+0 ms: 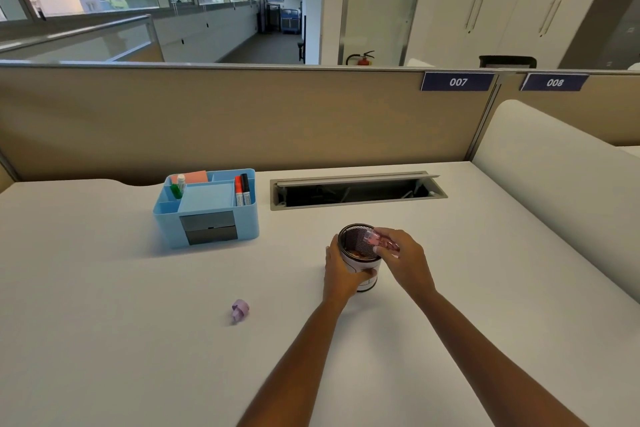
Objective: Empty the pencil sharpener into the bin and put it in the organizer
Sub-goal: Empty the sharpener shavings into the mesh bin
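head view | bin (360,279) steadied by left hand (341,272), fingers wrapped round it | sharpener (379,241) pinched in right hand (403,258) fingers, tipped over bin mouth | emptying judged underway | lid (239,309) left of fingers on worktop (138,340) | organizer (207,206) placement pending

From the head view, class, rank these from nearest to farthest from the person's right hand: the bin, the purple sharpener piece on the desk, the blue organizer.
From the right hand:
1. Bin, directly beneath it, gripped by the left hand.
2. Purple sharpener piece, lower left on the desk.
3. Blue organizer, far left, near the partition.
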Action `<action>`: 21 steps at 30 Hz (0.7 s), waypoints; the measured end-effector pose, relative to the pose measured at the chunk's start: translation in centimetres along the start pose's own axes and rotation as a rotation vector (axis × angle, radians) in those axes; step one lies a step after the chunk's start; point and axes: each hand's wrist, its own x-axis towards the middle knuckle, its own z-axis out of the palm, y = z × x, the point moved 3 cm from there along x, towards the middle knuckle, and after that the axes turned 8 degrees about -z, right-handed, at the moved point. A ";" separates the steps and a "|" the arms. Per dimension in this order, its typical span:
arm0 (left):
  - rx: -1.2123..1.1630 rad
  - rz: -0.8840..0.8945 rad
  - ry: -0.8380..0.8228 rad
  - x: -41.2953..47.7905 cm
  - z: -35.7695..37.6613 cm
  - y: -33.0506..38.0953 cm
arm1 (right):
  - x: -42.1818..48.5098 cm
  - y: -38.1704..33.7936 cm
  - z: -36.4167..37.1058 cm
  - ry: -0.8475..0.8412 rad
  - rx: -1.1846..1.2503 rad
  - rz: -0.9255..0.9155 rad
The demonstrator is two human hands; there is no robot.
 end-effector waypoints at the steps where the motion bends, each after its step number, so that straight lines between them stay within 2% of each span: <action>1: -0.005 0.003 0.004 0.0 0.1 0.0 | 0.0 0.0 0.0 -0.016 -0.007 -0.002; 15: 0.101 0.048 0.041 0.6 -0.1 -0.9 | 3.7 -1.1 -0.7 -0.190 -0.193 0.167; 21: 0.119 0.050 0.040 0.6 0.0 -1.0 | 3.8 -1.5 -1.0 -0.233 -0.207 0.153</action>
